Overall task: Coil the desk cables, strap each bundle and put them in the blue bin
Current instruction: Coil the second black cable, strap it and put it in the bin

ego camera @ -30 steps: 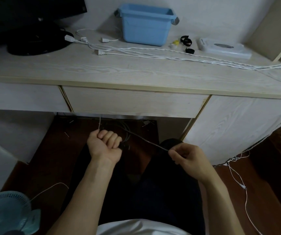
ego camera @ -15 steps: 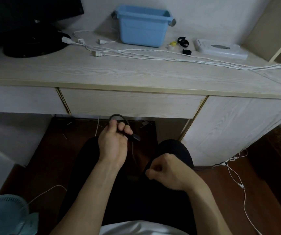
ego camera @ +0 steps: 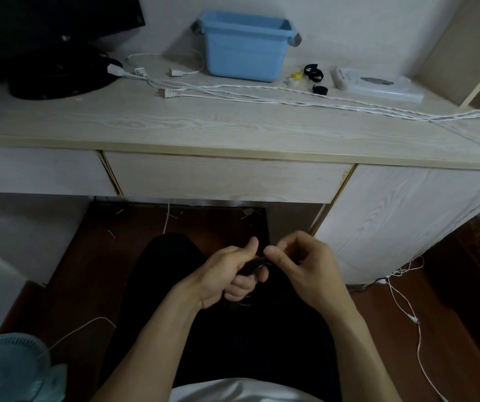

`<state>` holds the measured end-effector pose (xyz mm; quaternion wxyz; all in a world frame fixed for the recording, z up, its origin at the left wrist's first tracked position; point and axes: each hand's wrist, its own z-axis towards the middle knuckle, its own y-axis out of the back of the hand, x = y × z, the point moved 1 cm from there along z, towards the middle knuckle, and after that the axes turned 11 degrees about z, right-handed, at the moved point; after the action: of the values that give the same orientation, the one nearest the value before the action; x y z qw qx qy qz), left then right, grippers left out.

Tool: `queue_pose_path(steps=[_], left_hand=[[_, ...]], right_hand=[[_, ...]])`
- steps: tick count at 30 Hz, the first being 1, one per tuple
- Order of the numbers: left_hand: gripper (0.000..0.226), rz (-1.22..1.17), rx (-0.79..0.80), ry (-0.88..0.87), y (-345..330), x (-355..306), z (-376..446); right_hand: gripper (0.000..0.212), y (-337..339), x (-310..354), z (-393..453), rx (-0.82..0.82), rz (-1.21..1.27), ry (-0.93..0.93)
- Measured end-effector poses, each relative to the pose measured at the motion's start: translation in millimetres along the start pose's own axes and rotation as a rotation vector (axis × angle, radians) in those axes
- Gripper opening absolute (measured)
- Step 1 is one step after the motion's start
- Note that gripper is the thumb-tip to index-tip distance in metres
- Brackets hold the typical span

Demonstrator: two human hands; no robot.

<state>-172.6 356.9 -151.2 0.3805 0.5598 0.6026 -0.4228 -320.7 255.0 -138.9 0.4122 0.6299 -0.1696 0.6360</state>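
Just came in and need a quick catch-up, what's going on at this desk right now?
A person sits at the desk coiling a black cable over their lap: the left hand grips the bundle and the right hand pinches the cable beside it. Long white cables lie uncoiled across the desktop and run off its right edge. Black straps lie near the blue bin, unused.

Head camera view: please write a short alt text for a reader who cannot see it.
Seen from above, a seated person's left hand grips a coiled black cable over the lap while the right hand pinches it. On the pale wooden desk beyond lie long white cables, black straps and a blue bin.
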Motion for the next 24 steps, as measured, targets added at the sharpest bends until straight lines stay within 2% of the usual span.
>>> queue_pose_path(steps=[1,3,5,8,14,17,19,21,24], left_hand=[[0.055,-0.049,0.042,-0.021,1,0,-1],[0.045,-0.178,0.078,-0.069,2,0,-3],[0.039,-0.294,0.031,-0.082,2,2,-2],[0.038,-0.341,-0.018,-0.087,0,2,0],[0.031,-0.416,-0.015,-0.1,-10,-3,8],[0.03,-0.453,-0.041,-0.089,-15,-4,11],[0.032,-0.39,-0.12,-0.042,-12,-3,11],[0.037,-0.305,-0.208,-0.025,-5,-1,9],[0.039,-0.219,-0.222,-0.053,7,-2,2]], right_hand=[[0.018,-1,-3,0,-0.018,0.004,0.013],[0.024,-3,-8,0,0.075,0.03,0.022],[0.03,-4,-6,0,0.224,0.149,-0.037],[0.028,-6,-2,-1,0.279,0.297,-0.125],[0.031,-15,0,-2,0.017,0.638,-0.24],[0.034,-19,0,-3,-0.03,0.768,-0.334],[0.034,-19,1,-4,0.019,0.731,-0.329],[0.025,-14,1,-4,0.096,0.574,-0.268],[0.016,0,0,-1,0.226,0.311,-0.187]])
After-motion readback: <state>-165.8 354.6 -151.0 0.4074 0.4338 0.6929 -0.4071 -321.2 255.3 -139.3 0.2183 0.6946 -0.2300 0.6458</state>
